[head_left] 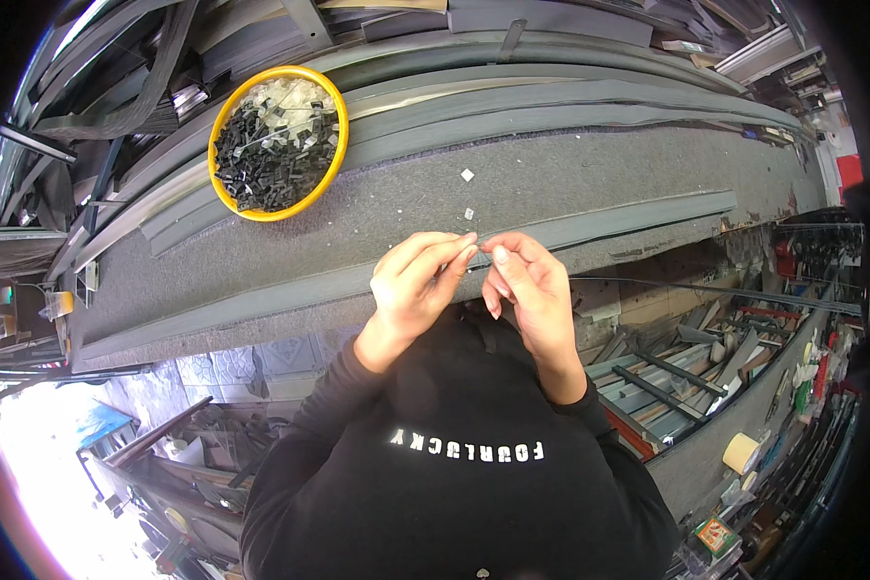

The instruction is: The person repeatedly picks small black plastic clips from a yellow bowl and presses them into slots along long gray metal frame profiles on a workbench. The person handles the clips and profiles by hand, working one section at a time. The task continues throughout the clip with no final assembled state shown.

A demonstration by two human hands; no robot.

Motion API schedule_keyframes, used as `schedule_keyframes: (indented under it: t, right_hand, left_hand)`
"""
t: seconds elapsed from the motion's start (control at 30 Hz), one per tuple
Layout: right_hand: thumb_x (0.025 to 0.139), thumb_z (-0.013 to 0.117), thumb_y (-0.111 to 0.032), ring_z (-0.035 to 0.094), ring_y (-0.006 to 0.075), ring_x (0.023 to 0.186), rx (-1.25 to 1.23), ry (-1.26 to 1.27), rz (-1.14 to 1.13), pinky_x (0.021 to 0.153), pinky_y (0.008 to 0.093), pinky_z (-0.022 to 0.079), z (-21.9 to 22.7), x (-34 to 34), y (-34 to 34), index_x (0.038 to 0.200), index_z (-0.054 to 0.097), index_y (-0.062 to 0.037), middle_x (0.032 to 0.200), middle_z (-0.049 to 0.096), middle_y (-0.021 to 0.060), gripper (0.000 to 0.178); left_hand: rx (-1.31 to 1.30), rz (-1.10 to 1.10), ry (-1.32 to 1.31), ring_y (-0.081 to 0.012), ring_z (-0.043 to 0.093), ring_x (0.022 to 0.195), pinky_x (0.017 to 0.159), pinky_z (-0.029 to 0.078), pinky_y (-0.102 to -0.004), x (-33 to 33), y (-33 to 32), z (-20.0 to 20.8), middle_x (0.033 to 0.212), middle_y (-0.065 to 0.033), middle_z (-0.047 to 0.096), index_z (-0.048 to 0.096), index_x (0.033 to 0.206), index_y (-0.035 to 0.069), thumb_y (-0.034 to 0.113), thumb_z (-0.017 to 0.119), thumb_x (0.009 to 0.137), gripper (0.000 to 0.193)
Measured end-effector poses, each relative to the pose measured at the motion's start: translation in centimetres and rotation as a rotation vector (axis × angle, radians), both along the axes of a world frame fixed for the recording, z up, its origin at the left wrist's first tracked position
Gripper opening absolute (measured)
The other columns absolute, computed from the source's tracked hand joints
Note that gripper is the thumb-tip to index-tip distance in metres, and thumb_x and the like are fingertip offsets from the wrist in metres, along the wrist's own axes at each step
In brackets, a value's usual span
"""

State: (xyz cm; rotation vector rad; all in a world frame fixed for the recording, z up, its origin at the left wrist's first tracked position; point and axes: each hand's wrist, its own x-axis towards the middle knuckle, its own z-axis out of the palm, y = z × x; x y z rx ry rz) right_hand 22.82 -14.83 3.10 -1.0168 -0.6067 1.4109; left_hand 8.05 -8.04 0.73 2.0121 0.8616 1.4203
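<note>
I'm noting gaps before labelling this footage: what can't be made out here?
All in the head view:
Whatever sits at the fingertips of the left hand and right hand: too small, partly covered by the fingers.
Bottom of the yellow-rimmed basin: hidden by black pieces and whitish pieces.
Middle of the long grey strip: behind the hands.
Lower-left background: washed out by glare.

At lower right, a pale yellow roll [741,452] near a small box [715,535]; patterned floor tiles [285,358].

yellow-rimmed bowl [342,145]: 1 | larger white squares [468,175] on bench [570,169]: 2
</note>
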Motion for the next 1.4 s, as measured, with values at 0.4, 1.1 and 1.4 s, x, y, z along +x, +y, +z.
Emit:
schedule_keyframes:
  t: [0.4, 1.1, 1.4]
  right_hand:
    - [0.096, 0.067, -0.006, 0.051, 0.0034, 0.062, 0.153, -0.239, -0.278, 0.052, 0.019, 0.037, -1.1, -1.3, 0.5, 0.107, 0.065, 0.002, 0.072, 0.056, -0.0019, 0.014]
    - [0.082, 0.074, 0.009, 0.049, 0.008, 0.06, 0.508, -0.796, -0.468, 0.055, 0.0223, 0.04, -1.8, -2.0, 0.8, 0.097, 0.071, 0.0034, 0.077, 0.065, 0.0054, 0.016]
    - [0.083, 0.066, 0.002, 0.05, 0.0187, 0.068, 0.616, -0.965, -0.368, 0.062, 0.0297, 0.045, -2.0, -0.2, 0.8, 0.102, 0.075, 0.0018, 0.072, 0.048, 0.0051, 0.022]
  left_hand:
    - [-0.28, -0.02, -0.111, -0.0099, 0.061, 0.065, 0.055, 0.046, -0.0224, 0.9, -1.4, 0.2, 0.082, -0.0094, 0.071, 0.075, 0.09, -0.001, -0.001, 0.075, 0.086, 0.004]
    - [-0.984, -0.239, -0.463, -0.0066, 0.053, 0.06, 0.057, 0.04, -0.0208, 0.9, -1.7, 0.4, 0.082, -0.0061, 0.071, 0.074, 0.093, -0.003, 0.005, 0.071, 0.09, 0.01]
    - [-1.145, -0.494, -0.63, -0.0074, 0.044, 0.066, 0.063, 0.036, -0.0243, -0.2, -0.9, 0.5, 0.084, -0.008, 0.066, 0.072, 0.097, -0.008, 0.017, 0.055, 0.098, 0.03]
